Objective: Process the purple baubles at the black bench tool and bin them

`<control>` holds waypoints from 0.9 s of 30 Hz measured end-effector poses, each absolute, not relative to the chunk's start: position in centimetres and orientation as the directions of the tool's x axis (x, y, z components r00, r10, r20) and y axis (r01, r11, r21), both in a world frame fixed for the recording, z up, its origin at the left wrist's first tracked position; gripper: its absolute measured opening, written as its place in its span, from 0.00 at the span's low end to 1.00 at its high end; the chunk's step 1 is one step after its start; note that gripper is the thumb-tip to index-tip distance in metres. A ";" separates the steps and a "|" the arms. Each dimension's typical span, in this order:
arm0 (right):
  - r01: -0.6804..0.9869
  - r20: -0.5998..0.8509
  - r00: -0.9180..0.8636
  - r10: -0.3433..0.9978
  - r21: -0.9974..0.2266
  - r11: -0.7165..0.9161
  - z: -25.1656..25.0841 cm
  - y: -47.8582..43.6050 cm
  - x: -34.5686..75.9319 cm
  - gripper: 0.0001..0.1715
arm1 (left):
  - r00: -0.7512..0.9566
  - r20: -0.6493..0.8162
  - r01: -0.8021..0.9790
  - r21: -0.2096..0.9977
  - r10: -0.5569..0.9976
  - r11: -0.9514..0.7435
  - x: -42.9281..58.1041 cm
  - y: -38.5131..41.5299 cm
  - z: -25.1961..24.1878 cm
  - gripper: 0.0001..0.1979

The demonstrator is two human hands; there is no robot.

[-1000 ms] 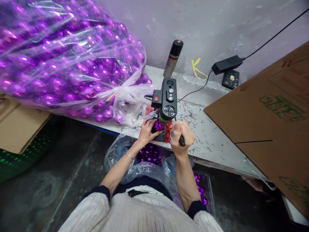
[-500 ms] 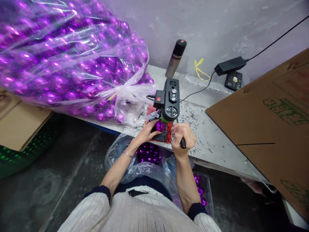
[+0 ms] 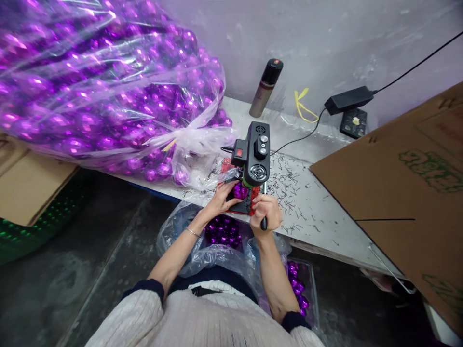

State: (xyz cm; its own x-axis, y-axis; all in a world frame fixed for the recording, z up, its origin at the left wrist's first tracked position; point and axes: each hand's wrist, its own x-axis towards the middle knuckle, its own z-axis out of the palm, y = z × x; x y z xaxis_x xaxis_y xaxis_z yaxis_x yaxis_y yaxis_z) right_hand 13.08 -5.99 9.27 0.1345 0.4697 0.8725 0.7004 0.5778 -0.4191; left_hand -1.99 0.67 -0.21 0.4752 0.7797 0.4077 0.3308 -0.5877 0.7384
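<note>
A shiny purple ball (image 3: 240,191) rests under the head of a small black bench drill press (image 3: 257,149), and my left hand (image 3: 221,196) grips it between thumb and fingers. My right hand (image 3: 266,212) is wrapped around the black-ended lever (image 3: 264,222) on the right side of the machine. Below the ball is the machine's dark base (image 3: 239,207), with red material (image 3: 255,196) along its edge. An open clear plastic bag (image 3: 210,253) holding more purple balls (image 3: 223,231) hangs just below the table edge.
A large clear bag (image 3: 195,130) full of purple balls fills the left of the table. Black shavings (image 3: 285,193) litter the tabletop (image 3: 314,212). Behind stand a spray can (image 3: 266,89) and a power adapter (image 3: 350,99). A cardboard box (image 3: 398,178) juts in from the right.
My right hand has pulled the lever down and slightly to the left, closer to my body. My left hand stays on the ball. The view has shifted slightly.
</note>
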 end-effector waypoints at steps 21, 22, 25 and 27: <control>0.684 0.901 0.149 0.409 -0.392 0.615 7.0 -5.4 13.0 0.16 | 0.466 0.388 0.323 0.762 0.795 -0.562 -2.0 0.7 -0.1 0.33; 0.679 0.902 0.148 0.406 -0.391 0.621 6.9 -5.3 13.0 0.16 | 0.464 0.395 0.315 0.763 0.793 -0.564 -2.0 0.7 -0.1 0.33; 0.667 0.910 0.149 0.388 -0.382 0.639 6.8 -5.1 13.1 0.16 | 0.458 0.403 0.301 0.768 0.792 -0.565 -2.0 0.7 -0.2 0.33; 0.667 0.911 0.147 0.384 -0.378 0.642 6.7 -5.1 13.1 0.16 | 0.456 0.392 0.310 0.772 0.799 -0.555 -2.0 0.8 -0.2 0.32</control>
